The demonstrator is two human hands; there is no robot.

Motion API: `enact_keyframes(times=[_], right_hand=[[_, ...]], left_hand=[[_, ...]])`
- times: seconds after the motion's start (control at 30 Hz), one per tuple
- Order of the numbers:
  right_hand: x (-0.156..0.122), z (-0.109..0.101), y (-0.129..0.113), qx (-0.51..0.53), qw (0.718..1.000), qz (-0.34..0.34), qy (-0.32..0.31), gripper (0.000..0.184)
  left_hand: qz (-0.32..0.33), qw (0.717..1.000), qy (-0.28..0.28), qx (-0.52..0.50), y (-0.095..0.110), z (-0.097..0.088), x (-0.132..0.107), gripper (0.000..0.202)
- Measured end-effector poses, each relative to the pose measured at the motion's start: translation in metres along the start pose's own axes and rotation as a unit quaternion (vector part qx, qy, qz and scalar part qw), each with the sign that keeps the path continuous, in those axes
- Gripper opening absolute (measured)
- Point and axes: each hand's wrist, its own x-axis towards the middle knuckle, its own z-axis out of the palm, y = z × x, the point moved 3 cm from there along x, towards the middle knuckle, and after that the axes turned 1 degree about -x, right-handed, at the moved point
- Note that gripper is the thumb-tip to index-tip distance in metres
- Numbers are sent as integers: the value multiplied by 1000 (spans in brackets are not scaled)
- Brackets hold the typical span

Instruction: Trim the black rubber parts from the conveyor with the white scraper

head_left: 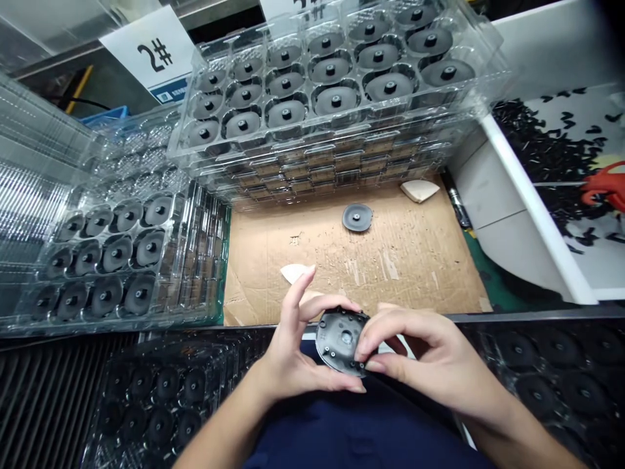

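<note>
A round black plastic cover [336, 342] is tilted in front of my body, its inner side with small posts and a central boss facing me. My left hand [303, 345] grips it by the rim, thumb below and a finger along the top, index finger raised. At the cover's right edge, my right hand [420, 352] has thumb and fingertips pinched together against the inner side. Whatever small thing those fingertips may hold is hidden. Farther off, another round dark cover [357, 217] lies on the cardboard sheet [263, 241], a short post at its middle.
Stacked clear trays [312, 140] of dark covers stand at the back, more trays [146, 260] at left. A white bin [537, 208] at right holds small black pieces [525, 140] and a red-orange tool [605, 187]. Pale wedges [420, 189] lie on the cardboard. Below are darker trays [159, 397].
</note>
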Motion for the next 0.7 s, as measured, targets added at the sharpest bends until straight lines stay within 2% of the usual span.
enact_keyframes(times=[0.2, 0.43, 0.57, 0.7], right_hand=[[3, -6, -5, -13, 1000, 13, -14, 4], [9, -7, -5, 51, 991, 87, -88, 5], [7, -3, -3, 62, 980, 124, -139, 11], [2, 0, 2, 68, 982, 135, -110, 8]], left_hand=[[-26, 999, -25, -19, -3, 3, 2, 110], [-86, 994, -68, -13, -2, 1, 4, 111], [-99, 989, -110, -9, 1, 2, 3, 116], [-91, 990, -104, 17, 1, 0, 1, 115]])
